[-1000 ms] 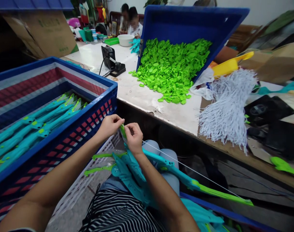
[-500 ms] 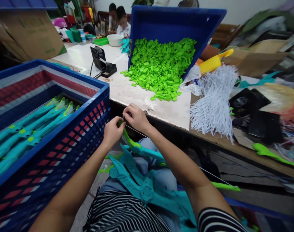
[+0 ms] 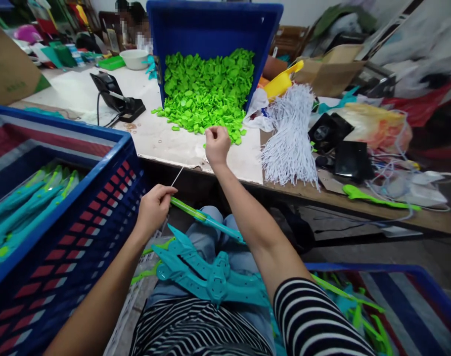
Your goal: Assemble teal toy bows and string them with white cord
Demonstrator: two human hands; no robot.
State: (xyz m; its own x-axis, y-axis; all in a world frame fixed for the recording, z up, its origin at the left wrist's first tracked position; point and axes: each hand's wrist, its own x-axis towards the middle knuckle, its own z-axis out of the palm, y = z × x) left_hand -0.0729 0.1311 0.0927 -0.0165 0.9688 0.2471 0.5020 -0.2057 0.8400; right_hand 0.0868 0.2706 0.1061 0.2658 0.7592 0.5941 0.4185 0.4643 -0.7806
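Observation:
My left hand (image 3: 154, 207) is closed on the green tip of a teal-and-green plastic toy bow (image 3: 218, 225) that lies across my lap. A thin white string (image 3: 177, 176) sticks up from between these fingers, slanting towards the table. My right hand (image 3: 218, 144) is raised over the table edge, in front of the green pieces, with its fingers pinched together. Whether the string reaches them cannot be made out against the pale tabletop. Nearer my body, another teal bow body (image 3: 216, 279) rests on my thighs.
A tipped blue bin (image 3: 214, 24) spills small green plastic pieces (image 3: 206, 94) onto the table. Right of it hangs a bundle of white strings (image 3: 290, 138). A blue crate (image 3: 80, 227) with finished-looking teal bows stands left; another crate (image 3: 396, 269) is at lower right. A person sits beyond.
My right hand has moved away from my left, up and over the table edge. My left hand keeps hold of the green tip. The view has turned to the right.

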